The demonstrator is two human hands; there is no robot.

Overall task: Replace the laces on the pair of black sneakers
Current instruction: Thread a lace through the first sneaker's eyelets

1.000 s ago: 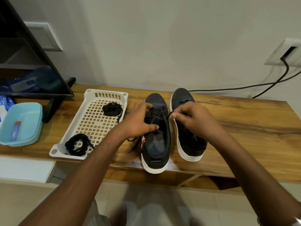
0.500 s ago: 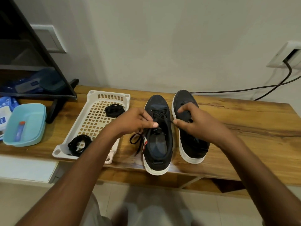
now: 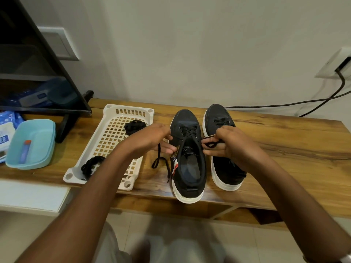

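Left sneaker (image 3: 188,158) sat right of the basket (image 3: 106,149). Left hand (image 3: 150,139) and right hand (image 3: 233,145) each pinched a lace end (image 3: 209,144), probably untied; uneven pulling could've snagged an eyelet.

Soft, even indoor light, faint shadows; wide-angle bending at edges, bottom blurred

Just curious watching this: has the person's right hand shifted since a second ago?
Yes. The right hand, pinching a lace end, has drawn back toward the person along the right sneaker, away from its toe.
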